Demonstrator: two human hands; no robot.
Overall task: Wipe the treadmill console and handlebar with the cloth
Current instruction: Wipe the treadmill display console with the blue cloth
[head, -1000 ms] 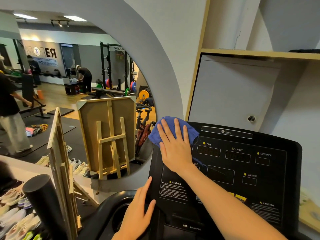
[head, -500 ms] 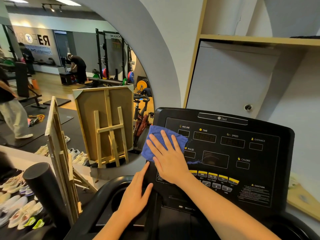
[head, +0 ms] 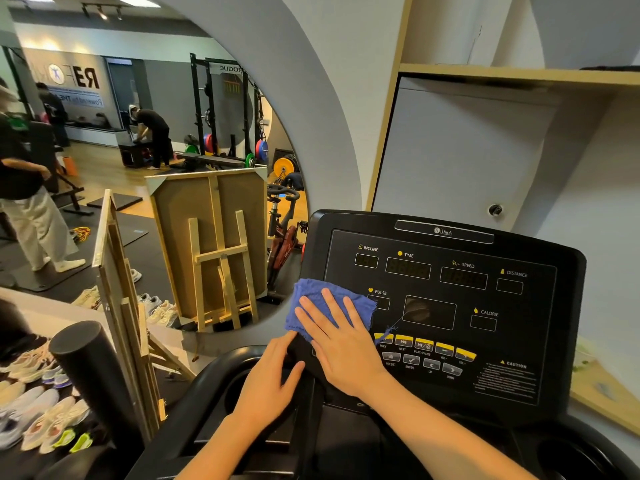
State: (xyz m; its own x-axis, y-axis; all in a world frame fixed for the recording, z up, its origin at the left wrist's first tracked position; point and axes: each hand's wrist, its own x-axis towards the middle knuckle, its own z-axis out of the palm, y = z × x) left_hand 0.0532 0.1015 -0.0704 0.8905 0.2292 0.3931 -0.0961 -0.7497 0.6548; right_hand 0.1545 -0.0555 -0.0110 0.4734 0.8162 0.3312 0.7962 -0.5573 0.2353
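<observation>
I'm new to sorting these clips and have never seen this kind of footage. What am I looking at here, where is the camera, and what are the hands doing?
The camera is worn on a person's head and looks forward and down, so the two bare arms coming up from the bottom are the wearer's own. In front is a black treadmill console with dark display windows and a row of yellow buttons. The right hand lies flat, fingers spread, pressing a blue cloth against the console's left side. The left hand rests open on the console's lower left edge, apparently steadying it; it holds nothing. To the left a round mirror reflects a gym, with a wooden easel leaning at it.
</observation>
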